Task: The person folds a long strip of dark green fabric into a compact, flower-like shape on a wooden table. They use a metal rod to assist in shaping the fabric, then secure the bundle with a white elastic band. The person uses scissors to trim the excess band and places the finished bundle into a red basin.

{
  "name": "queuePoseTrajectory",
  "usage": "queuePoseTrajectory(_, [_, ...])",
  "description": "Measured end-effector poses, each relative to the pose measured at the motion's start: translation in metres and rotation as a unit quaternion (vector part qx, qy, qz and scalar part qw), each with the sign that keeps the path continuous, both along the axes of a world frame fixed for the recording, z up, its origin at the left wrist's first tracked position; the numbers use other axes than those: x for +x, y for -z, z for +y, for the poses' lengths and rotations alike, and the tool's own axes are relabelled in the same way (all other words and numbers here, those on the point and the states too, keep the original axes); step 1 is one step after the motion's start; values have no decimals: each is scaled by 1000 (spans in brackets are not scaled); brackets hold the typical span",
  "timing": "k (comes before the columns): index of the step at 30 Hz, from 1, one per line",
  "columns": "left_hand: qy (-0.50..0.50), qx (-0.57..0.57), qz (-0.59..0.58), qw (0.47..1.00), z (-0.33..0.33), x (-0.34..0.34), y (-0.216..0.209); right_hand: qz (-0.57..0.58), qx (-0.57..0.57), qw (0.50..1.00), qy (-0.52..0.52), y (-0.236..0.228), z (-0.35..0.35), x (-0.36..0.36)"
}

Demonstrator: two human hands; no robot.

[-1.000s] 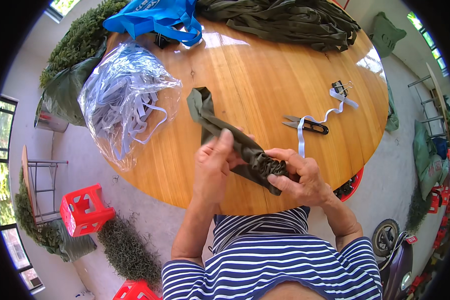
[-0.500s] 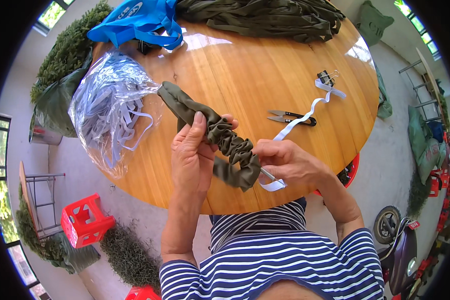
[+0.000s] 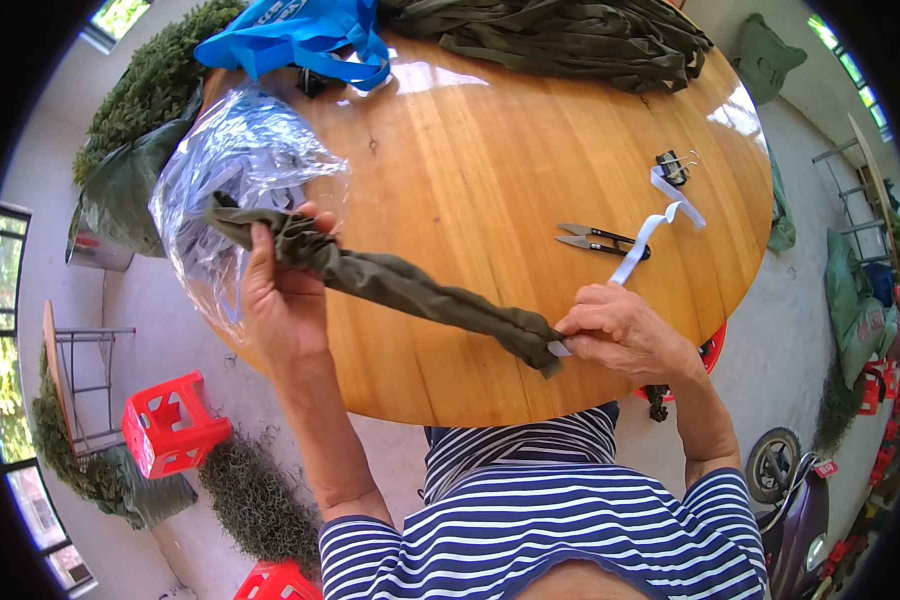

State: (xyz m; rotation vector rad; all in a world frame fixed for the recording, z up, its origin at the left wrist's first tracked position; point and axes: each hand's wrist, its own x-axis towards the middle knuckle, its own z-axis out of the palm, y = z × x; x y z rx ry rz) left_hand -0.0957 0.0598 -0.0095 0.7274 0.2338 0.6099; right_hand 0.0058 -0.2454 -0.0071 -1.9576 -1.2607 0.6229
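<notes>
A dark olive fabric tube (image 3: 420, 290) stretches slantwise above the near part of the table. My left hand (image 3: 292, 290) is closed round its upper left part, where the cloth is bunched. At the lower right end, my right hand (image 3: 620, 332) pinches the tube's edge, and a bit of white elastic shows just below the fingertips. From behind that hand the white elastic band (image 3: 658, 222) runs over the table to a black binder clip (image 3: 674, 168). Thread snips (image 3: 602, 241) with black handles lie beside the band. The metal rod is not visible; the hand or cloth may hide it.
On the round wooden table (image 3: 490, 140), a clear plastic bag (image 3: 240, 160) of pale elastic lies at left. A blue bag (image 3: 300, 40) and a heap of olive fabric strips (image 3: 570, 40) sit at the far edge. A red stool (image 3: 175, 425) stands on the floor at left.
The bunched tube has been drawn out nearly straight. My left hand moved left along with it, and my right hand shifted right. The metal rod at my right hand no longer shows.
</notes>
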Motion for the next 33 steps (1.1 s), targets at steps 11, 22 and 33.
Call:
queuePoseTrajectory(11, [-3, -11, 44, 999, -81, 8, 1, -138, 125, 974, 130, -23, 58, -27])
queuePoseTrajectory(22, [8, -6, 40, 999, -85, 7, 4, -116, -62, 991, 32, -20, 32, -22])
queuePoseTrajectory(33, [-69, -1, 11, 998, -53, 1, 6, -31, -160, 984, 71, -17, -4, -10])
